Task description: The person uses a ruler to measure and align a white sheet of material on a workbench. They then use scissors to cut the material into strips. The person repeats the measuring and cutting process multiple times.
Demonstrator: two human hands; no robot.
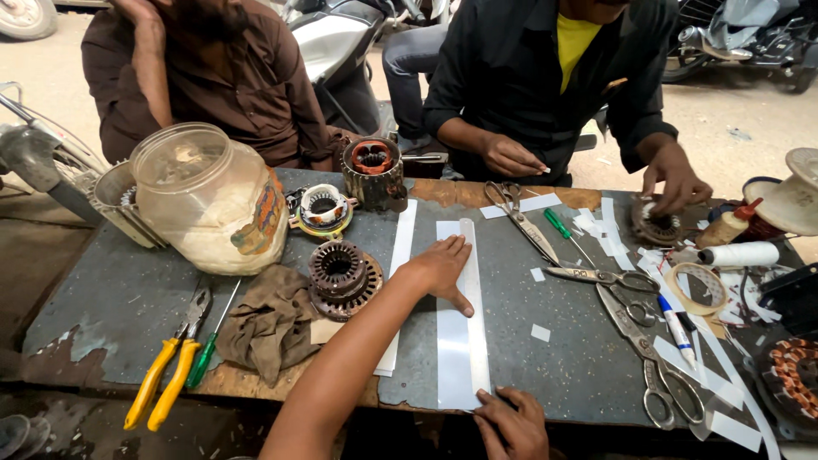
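Note:
My left hand (441, 266) lies flat, fingers spread, on a long white paper strip (463, 341) that runs along the grey metal table (128, 298). At the table's near edge my right hand (511, 424) pinches the strip's near end. A narrower folded band lies along the strip's right side. Just left of the wide strip lies a second white strip (400, 247).
A motor stator (342, 277) sits on a brown rag (271, 322) to the left, beside a plastic jar (209, 200), yellow pliers (170, 370) and a green screwdriver (207, 345). Scissors (520, 217), larger shears (652, 358), a tape roll (696, 288) and paper scraps lie right. Two people sit across the table.

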